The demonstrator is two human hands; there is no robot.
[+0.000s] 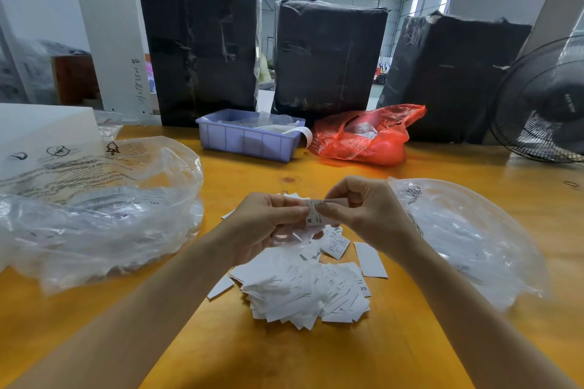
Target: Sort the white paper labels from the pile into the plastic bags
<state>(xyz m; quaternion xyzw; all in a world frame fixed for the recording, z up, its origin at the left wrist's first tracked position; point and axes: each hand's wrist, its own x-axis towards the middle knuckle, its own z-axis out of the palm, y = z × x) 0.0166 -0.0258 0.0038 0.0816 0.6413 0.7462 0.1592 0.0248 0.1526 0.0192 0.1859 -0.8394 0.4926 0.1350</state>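
Table: smooth yellow-orange wooden top [316,357] with a dark knot showing near its middle.
Label pile: a loose heap of small white paper labels [303,290], rectangular with crisp edges, lying on the table between the forearms; one label reads "XS", others carry fine print too small to read.
Held label: one white paper label [314,215] printed with "M", raised just above the far edge of the pile.
Left hand: left hand [268,224] with fingers curled, thumb and fingertips pinching the left side of the held label; a few more white slips seem tucked in its palm.
Right hand: right hand [363,208] with fingers curled, pinching the top right of the same label.
Left bag: large crinkled clear plastic bag [94,215], glossy, printed with dark warning text and recycling symbols; a label reading "XXL" shows through it.
Right bag: second clear plastic bag [474,240], wrinkled and rounded, just beside the right wrist.
Crate: one lilac ribbed plastic bin [246,139] holding clear wrap and a white strip.
Red bag: one thin translucent red plastic bag [363,136], crumpled, beside the bin.
Bales: three tall blocks wrapped in black film [202,50] and taped, standing behind.
Fan: one black wire-guard fan [543,101] at the far right.
Post: white column [117,41] with handwritten digits, not fully legible.
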